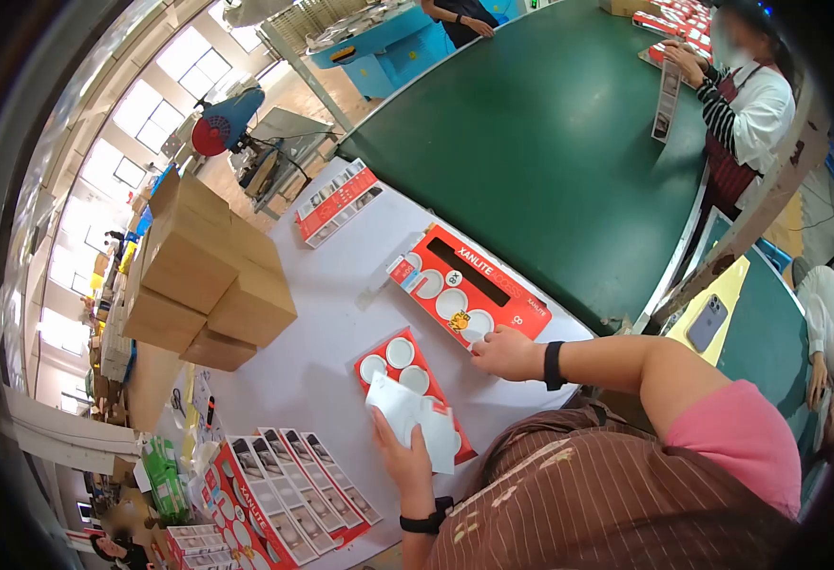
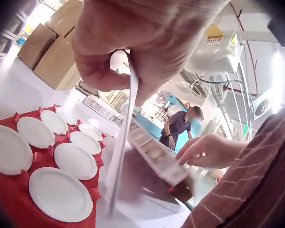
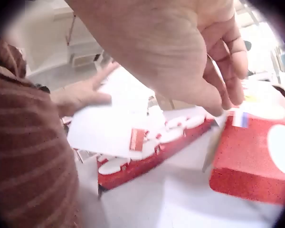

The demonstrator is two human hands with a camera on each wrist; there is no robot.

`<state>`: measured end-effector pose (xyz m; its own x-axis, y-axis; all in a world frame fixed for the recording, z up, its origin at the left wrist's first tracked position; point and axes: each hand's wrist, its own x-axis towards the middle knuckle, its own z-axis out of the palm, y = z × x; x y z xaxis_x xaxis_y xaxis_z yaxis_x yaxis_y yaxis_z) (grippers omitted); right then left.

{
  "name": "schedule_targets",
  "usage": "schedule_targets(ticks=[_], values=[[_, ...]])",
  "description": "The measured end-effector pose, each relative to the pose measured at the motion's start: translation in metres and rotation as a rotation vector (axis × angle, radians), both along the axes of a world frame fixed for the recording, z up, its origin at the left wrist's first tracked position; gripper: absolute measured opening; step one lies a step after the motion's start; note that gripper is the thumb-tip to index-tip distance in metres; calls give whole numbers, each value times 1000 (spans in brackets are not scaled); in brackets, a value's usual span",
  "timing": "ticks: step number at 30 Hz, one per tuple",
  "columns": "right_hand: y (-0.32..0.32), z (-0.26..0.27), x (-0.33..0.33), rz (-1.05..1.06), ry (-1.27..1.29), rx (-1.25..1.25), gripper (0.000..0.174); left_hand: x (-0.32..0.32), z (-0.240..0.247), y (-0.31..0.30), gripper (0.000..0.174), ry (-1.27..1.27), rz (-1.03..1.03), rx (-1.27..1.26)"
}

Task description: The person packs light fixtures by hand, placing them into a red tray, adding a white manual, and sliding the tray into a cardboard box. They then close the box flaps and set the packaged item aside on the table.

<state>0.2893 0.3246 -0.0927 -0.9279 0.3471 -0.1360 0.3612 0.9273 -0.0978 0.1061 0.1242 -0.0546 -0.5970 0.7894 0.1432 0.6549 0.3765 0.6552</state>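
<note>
My left hand [image 1: 407, 465] holds white paper sheets [image 1: 415, 418] between thumb and fingers, one marked with a small red patch. Beneath the sheets in the head view lies a red tray [image 2: 9, 202] with raised tabs, bearing two rows of round white discs [image 2: 61, 194]. My right hand [image 1: 509, 354] is at the near edge of a red XANLITE box [image 1: 521, 323]. The box has white circles printed on it and a long dark slot. Bent fingertips meet its top edge in the right wrist view; whether they pinch it I cannot tell.
Brown cartons [image 1: 212, 275] stack at the left. Printed red boxes [image 1: 288, 494] stand in a row at the near left, with another red box [image 1: 339, 202] at the far edge. A green conveyor belt [image 1: 531, 142] runs beyond; a person [image 1: 749, 123] works there. A phone [image 1: 708, 324] lies right.
</note>
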Motion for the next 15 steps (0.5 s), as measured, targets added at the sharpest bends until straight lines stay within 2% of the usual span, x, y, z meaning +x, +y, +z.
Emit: schedule_targets(ticks=[1,2,3,5,7,8,11,13,15], values=[[0,-4,7,-6,-3,-1,32,-4,-2,-3,77,86,4,10],[-3,5,19,-71,141,1,38,-6,-2,-7,77,80,0,9],[-5,9,29,-136,284,2,45,-8,-1,-14,69,145,35,33],[-3,-1,50,-169,195,-19,50,-13,-2,-20,62,207,63,64],[8,-31,65,-130,152,305,50,-16,-4,-23,44,273,-9,94],[17,-45,69,-112,204,305,48,-20,-9,-22,35,329,-63,132],[35,-60,69,-57,254,345,46,-22,-18,-22,34,216,-160,39],[40,-59,63,-55,307,315,40,-10,-13,-15,31,226,-121,20],[48,-51,55,-20,260,175,30,-4,-11,-6,30,278,-74,65]])
